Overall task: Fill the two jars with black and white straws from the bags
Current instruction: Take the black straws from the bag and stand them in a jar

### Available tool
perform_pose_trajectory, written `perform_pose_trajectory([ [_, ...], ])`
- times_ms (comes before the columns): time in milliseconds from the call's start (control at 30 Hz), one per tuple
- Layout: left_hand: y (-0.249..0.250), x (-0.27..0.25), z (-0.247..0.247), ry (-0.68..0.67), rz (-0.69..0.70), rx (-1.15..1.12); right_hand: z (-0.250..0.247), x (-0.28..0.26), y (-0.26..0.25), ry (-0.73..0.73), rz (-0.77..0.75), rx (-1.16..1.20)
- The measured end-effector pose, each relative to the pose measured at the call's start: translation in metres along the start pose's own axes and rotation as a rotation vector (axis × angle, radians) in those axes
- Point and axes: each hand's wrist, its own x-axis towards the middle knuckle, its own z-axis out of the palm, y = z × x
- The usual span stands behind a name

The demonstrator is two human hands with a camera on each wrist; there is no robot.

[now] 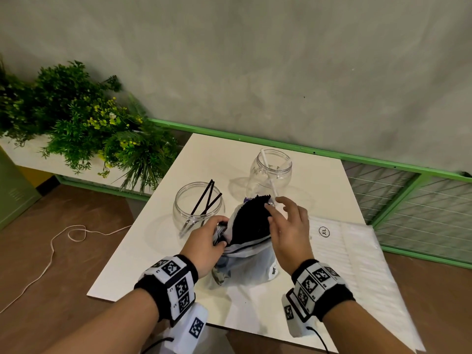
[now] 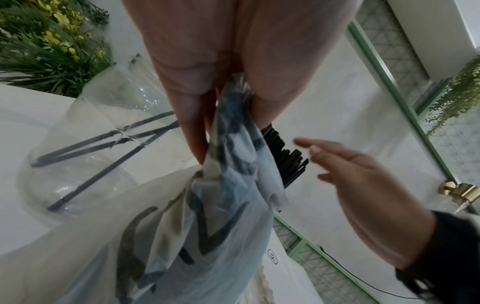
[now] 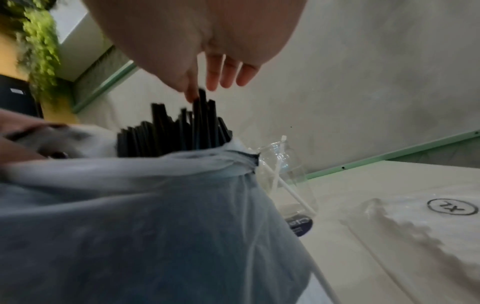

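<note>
A translucent bag (image 1: 249, 261) of black straws (image 1: 251, 221) stands upright mid-table. My left hand (image 1: 208, 241) pinches the bag's gathered rim (image 2: 233, 115) at its left side. My right hand (image 1: 286, 226) hovers over the straw tops (image 3: 179, 127) with fingers spread and relaxed; the thumb tip (image 3: 192, 96) touches one straw end. The left clear jar (image 1: 198, 203) holds three black straws (image 2: 103, 144). Behind the bag, the right clear jar (image 1: 272, 172) holds white straws (image 1: 268, 172). A flat bag of white straws (image 1: 357, 256), marked XL, lies at the right.
The white table (image 1: 163, 246) stands against a green rail (image 1: 281, 144) and a grey wall. Green plants (image 1: 84, 118) fill a planter at the far left. A thin cord (image 1: 51, 254) trails over the brown floor to the left.
</note>
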Motion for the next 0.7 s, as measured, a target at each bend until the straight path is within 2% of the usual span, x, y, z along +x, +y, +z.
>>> perform_pose_trajectory([
  [67, -0.001, 0.001, -0.001, -0.008, -0.01, -0.003, -0.008, -0.009, -0.013, 0.031, -0.073, 0.09],
  [100, 0.0, 0.001, -0.001, -0.007, -0.012, -0.008, -0.01, -0.015, -0.021, -0.023, -0.135, 0.153],
  [200, 0.002, 0.001, 0.001, -0.017, 0.001, -0.023, 0.001, -0.029, -0.033, -0.329, -0.268, 0.159],
  [300, 0.004, 0.0, 0.002, -0.031, -0.02, -0.047, 0.012, -0.026, -0.031, -0.559, -0.21, -0.008],
  [367, 0.005, -0.001, 0.0, -0.056, -0.058, -0.094, 0.015, -0.021, -0.032, -0.619, -0.135, -0.046],
  [500, 0.008, -0.004, -0.003, -0.087, -0.105, -0.182, 0.025, -0.023, -0.03, -0.524, -0.071, 0.003],
  [633, 0.006, -0.003, -0.002, 0.056, -0.287, -0.444, 0.028, -0.031, -0.023, -0.314, -0.124, 0.061],
  [700, 0.007, -0.003, 0.001, 0.072, -0.367, -0.564, 0.031, -0.036, -0.021, -0.261, -0.159, 0.082],
])
